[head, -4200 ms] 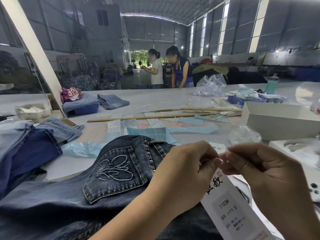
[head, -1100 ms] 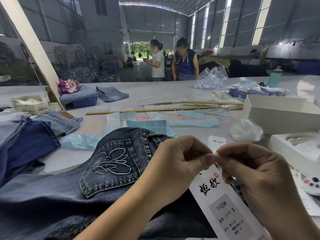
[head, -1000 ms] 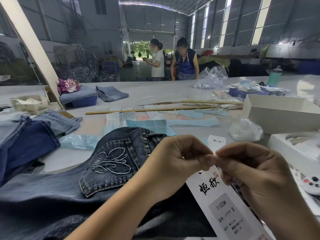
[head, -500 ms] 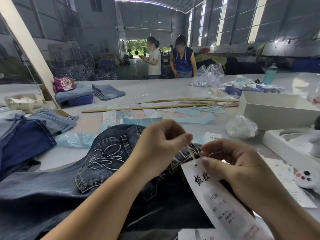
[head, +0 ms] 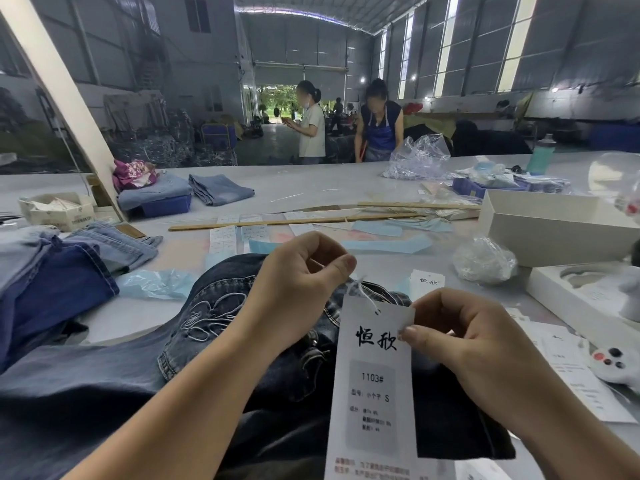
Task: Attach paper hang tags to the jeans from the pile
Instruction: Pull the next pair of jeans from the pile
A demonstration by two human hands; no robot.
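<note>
Denim, dark and stiff, lies across the table (head: 304, 188) under my arms: jeans (head: 114, 393) with pale looped stitching on the back pocket. My right hand (head: 464, 344) pinches the top corner of a long, smooth white tag (head: 372, 386), at 5 o'clock from my left hand (head: 298, 282). My left fingers are curled, seemingly nipping the thin white string (head: 362, 293) knotted through the tag's hole.
</note>
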